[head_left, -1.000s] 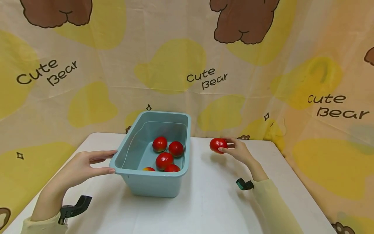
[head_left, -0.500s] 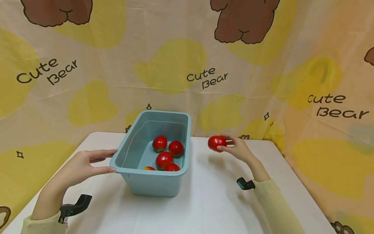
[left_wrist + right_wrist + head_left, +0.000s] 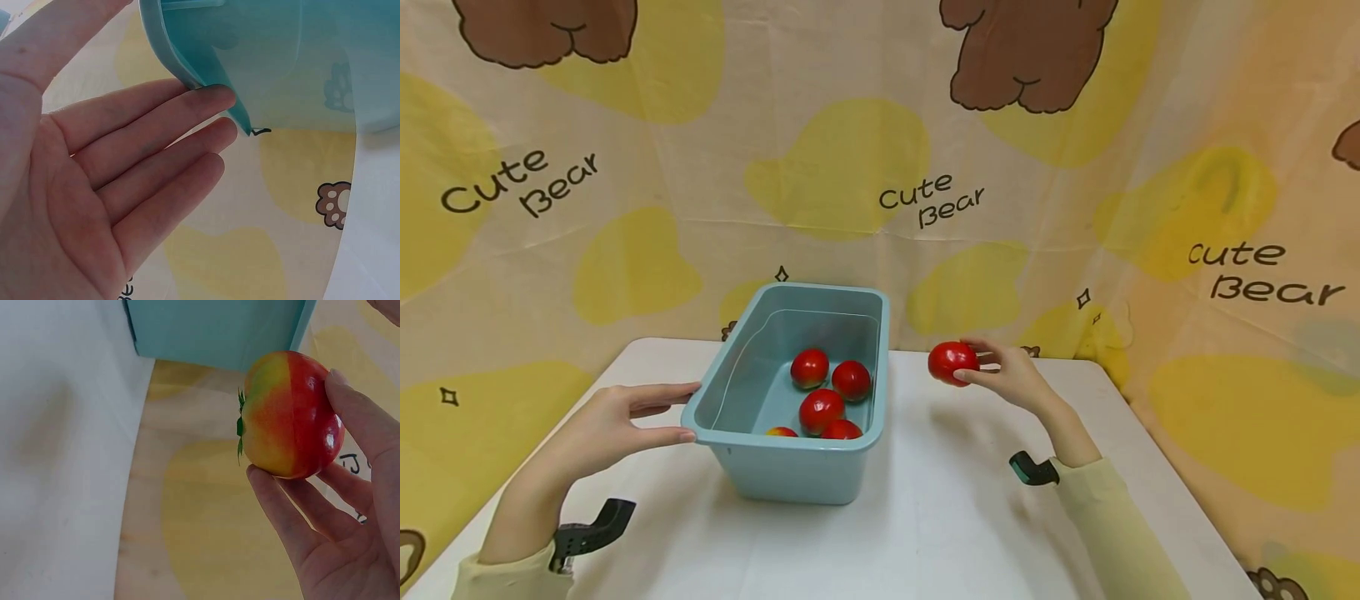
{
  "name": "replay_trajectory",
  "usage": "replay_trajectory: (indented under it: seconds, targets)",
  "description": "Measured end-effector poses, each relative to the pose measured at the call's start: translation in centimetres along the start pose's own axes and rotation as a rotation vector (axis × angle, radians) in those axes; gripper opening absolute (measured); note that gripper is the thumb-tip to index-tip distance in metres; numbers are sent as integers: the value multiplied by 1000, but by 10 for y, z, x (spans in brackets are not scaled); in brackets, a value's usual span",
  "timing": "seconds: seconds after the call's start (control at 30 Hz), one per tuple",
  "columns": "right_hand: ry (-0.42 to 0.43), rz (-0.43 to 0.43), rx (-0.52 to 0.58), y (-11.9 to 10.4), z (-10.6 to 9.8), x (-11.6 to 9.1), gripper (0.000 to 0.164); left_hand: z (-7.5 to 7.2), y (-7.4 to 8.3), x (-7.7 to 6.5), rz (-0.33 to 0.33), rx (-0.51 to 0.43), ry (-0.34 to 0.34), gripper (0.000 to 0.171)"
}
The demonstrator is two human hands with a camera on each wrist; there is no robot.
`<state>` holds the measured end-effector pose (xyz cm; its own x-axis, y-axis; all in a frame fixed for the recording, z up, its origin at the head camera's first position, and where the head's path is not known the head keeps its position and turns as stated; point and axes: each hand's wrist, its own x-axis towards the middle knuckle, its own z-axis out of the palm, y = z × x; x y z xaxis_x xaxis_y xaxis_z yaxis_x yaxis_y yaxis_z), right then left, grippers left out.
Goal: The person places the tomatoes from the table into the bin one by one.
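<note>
In the head view my right hand (image 3: 1015, 379) grips a red tomato (image 3: 951, 363) above the table, to the right of a light blue plastic bin (image 3: 790, 473). The right wrist view shows this tomato (image 3: 294, 415) with a yellow-green end and small green leaves, held between thumb and fingertips. My left hand (image 3: 610, 429) touches the bin's near left corner, thumb toward the front, fingers along the left side. Its fingers (image 3: 156, 134) look nearly straight against the rim in the left wrist view. Several tomatoes (image 3: 822, 412) lie inside the bin; the nearest ones are partly hidden by its front wall.
The bin stands on a white table (image 3: 925, 517) with rounded far corners. Behind it hangs a cream and yellow cloth (image 3: 820, 167) printed with bears and lettering. A black wrist strap (image 3: 591, 533) sits on the left wrist, and a similar device (image 3: 1033, 469) on the right.
My right hand has raised the tomato slightly and moved it a little left, toward the bin. The left hand and the bin have stayed in place.
</note>
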<state>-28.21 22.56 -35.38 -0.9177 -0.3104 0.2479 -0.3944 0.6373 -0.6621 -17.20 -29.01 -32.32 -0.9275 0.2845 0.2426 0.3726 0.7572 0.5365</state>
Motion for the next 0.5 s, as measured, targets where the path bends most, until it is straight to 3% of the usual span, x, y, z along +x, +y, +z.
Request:
replay_trajectory:
  seconds: [0.5]
  targets:
    - [-26,-74,-42,-28,-13,-2,58,0,0,0,4,9,0,56]
